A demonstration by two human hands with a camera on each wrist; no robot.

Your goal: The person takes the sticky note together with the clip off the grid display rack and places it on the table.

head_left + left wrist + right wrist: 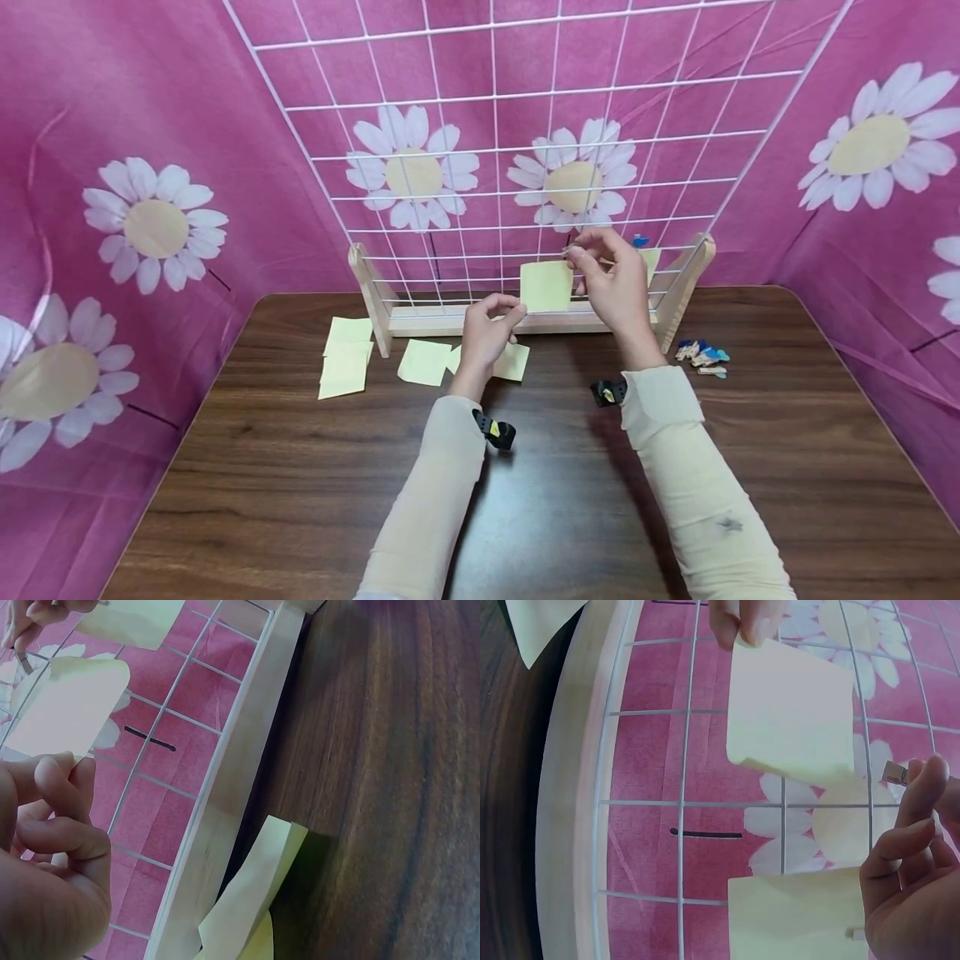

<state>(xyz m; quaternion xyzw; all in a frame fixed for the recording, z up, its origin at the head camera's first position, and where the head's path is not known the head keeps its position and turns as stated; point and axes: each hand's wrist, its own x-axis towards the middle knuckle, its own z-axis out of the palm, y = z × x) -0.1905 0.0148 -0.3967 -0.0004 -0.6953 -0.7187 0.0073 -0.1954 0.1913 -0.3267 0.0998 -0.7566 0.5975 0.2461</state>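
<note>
My left hand (489, 333) pinches a pale yellow sticky note (547, 286) by its lower left corner, holding it up in front of the white wire grid (493, 150). Between thumb and fingertips, my right hand (613, 279) pinches a small wooden clothespin (895, 772) near the note's upper right corner. In the right wrist view the clothespin's tip sits apart from the paper, over the grid wires. A second yellow note (795, 915) hangs on the grid to the right, partly behind my right hand; a blue clothespin end (640, 241) shows above it.
Wooden feet (686, 292) and a wooden bar hold the grid upright on the brown table (555, 500). Loose yellow notes (424, 362) lie along its front, more at left (343, 371). Several blue-topped clothespins (703, 357) are piled at right. Pink flowered cloth (285, 225) surrounds the table.
</note>
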